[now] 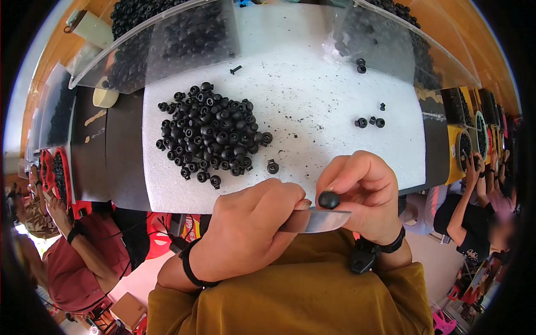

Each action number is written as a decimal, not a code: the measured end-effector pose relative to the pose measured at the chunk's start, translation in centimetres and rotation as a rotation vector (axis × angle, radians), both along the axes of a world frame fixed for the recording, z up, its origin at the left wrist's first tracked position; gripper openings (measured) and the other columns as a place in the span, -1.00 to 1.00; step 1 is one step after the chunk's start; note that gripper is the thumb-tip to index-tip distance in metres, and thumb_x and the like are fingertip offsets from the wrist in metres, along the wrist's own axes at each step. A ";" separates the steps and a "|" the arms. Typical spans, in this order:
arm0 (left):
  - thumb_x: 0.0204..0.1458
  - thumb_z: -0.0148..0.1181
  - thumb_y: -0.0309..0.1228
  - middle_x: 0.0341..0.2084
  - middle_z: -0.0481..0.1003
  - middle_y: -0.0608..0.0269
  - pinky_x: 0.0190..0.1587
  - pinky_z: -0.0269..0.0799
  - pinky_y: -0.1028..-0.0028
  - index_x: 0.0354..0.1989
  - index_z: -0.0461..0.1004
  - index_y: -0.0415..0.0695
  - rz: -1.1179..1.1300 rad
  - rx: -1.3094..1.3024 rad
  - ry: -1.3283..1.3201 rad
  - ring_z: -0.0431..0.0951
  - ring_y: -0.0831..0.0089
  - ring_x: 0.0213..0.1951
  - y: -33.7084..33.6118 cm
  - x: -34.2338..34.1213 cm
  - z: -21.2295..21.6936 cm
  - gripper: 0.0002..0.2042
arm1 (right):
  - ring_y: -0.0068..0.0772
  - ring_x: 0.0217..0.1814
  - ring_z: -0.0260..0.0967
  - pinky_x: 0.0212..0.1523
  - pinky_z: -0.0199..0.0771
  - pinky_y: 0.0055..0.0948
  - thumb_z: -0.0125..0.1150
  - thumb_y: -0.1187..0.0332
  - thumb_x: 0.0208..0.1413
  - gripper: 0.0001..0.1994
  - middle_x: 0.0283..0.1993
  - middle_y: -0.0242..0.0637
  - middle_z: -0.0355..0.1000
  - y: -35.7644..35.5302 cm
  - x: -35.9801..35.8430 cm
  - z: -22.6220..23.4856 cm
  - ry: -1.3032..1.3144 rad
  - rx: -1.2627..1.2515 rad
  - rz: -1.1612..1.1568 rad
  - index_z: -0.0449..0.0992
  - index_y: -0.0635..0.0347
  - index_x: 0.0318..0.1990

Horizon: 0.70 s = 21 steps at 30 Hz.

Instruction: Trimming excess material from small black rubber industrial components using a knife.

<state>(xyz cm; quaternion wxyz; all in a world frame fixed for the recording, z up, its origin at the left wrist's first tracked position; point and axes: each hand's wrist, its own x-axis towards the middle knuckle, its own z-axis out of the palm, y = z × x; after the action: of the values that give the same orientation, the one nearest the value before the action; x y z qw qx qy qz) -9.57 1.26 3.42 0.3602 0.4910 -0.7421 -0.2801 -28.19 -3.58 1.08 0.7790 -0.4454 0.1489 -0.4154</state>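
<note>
My left hand (245,229) is closed around a knife (319,221), whose short shiny blade points to the right. The knife's handle is hidden inside the fist. Between the fingers of my right hand (365,192) is a black ball-shaped cord lock (329,200), just above the blade; whether the edge touches it I cannot tell. Both hands are over the near edge of a white foam sheet (312,50). A heap of similar black cord locks (209,134) lies to the left on the sheet, with one loose piece (272,166) close to my left hand.
Clear plastic bins of black parts stand at the far left (184,42) and far right (391,42). A few loose pieces (370,121) and dark crumbs lie on the foam. A cream cup (105,97) is at the left. Other people work on both sides.
</note>
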 end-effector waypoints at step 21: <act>-0.05 0.11 -0.62 -0.55 0.39 0.04 -0.46 0.35 0.39 -0.30 0.33 -0.23 0.100 0.258 -0.080 0.45 0.08 -0.50 -0.2 -1.1 0.6 -0.85 | -0.40 -0.23 0.40 -0.21 0.38 -0.51 0.26 0.69 -0.16 -0.73 -0.26 -0.16 0.42 0.7 -0.9 0.4 -0.046 0.002 0.052 0.40 0.36 -0.25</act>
<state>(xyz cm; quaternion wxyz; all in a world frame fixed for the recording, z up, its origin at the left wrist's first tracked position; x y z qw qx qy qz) -10.70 1.07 4.03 0.2778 0.5802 -0.6883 -0.3352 -29.12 -2.91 1.45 0.7932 -0.4386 0.1197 -0.4051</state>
